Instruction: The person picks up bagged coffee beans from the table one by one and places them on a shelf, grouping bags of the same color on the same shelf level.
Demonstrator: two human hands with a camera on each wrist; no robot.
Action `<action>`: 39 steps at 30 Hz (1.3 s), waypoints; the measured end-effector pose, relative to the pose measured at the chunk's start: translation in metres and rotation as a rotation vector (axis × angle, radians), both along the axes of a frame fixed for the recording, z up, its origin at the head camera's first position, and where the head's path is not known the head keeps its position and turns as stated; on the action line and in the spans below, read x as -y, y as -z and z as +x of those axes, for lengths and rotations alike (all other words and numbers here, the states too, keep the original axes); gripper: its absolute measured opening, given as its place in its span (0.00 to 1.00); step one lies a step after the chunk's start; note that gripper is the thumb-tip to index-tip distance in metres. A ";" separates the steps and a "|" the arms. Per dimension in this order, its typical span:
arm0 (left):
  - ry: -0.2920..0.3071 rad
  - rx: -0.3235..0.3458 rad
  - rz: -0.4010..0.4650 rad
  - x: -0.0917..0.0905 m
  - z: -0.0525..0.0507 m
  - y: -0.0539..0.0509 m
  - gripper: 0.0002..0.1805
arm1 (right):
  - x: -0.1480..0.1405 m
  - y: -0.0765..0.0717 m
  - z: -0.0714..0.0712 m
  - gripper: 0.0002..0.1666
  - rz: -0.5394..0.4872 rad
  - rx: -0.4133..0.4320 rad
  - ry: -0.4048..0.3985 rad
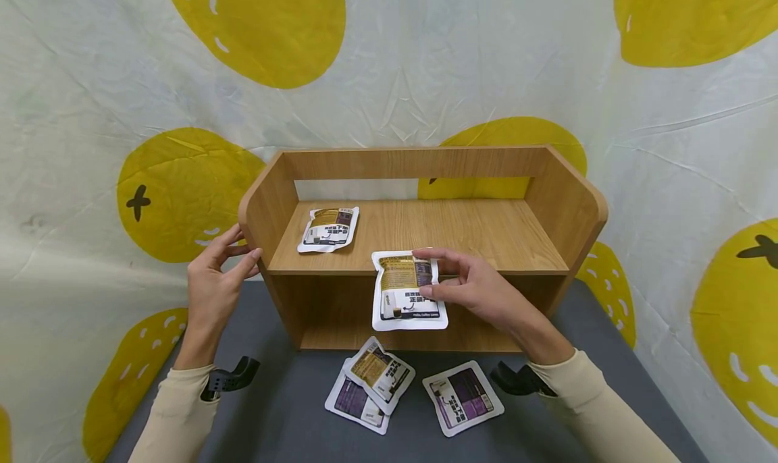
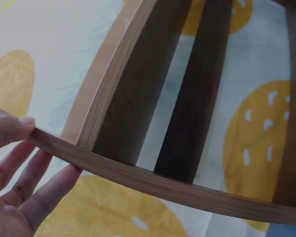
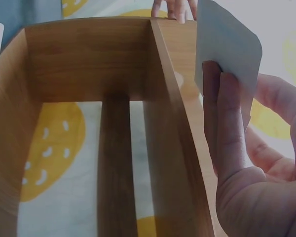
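Observation:
A small two-tier wooden shelf (image 1: 437, 230) stands on the dark table. My left hand (image 1: 214, 284) pinches the front edge of its left side panel (image 2: 138, 178), thumb on one face and fingers on the other. In front of the upper board, my right hand (image 1: 486, 291) holds a white-edged pouch (image 1: 398, 291) with a gold and brown label by its right side. The right wrist view shows only the pouch's plain pale back (image 3: 227, 47), between the thumb and fingers. Another gold-labelled pouch (image 1: 330, 229) lies at the left of the upper board.
On the table (image 1: 273, 409) before the shelf, a gold-labelled pouch (image 1: 381, 375) overlaps a purple one (image 1: 352, 401). A second purple pouch (image 1: 463, 398) lies to their right. Behind the shelf hangs a pale cloth (image 1: 389, 65) with yellow shapes.

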State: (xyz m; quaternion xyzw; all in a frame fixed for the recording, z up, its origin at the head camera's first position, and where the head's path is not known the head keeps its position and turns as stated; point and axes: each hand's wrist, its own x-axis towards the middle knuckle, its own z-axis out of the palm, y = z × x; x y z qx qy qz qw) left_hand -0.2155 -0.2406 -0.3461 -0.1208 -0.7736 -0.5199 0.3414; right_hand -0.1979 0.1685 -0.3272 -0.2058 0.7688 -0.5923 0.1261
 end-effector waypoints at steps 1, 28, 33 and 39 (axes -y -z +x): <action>0.003 0.000 0.001 0.000 0.000 0.000 0.33 | 0.000 -0.002 -0.002 0.36 0.004 -0.006 0.004; 0.085 0.067 0.066 0.008 -0.003 -0.003 0.32 | -0.002 -0.039 -0.056 0.36 0.053 -0.044 0.062; 0.158 0.073 0.102 0.014 -0.006 -0.001 0.30 | -0.003 -0.042 -0.065 0.35 0.114 -0.071 0.075; 0.283 0.074 0.179 0.022 -0.011 0.000 0.29 | -0.004 -0.046 -0.073 0.35 0.147 -0.043 0.093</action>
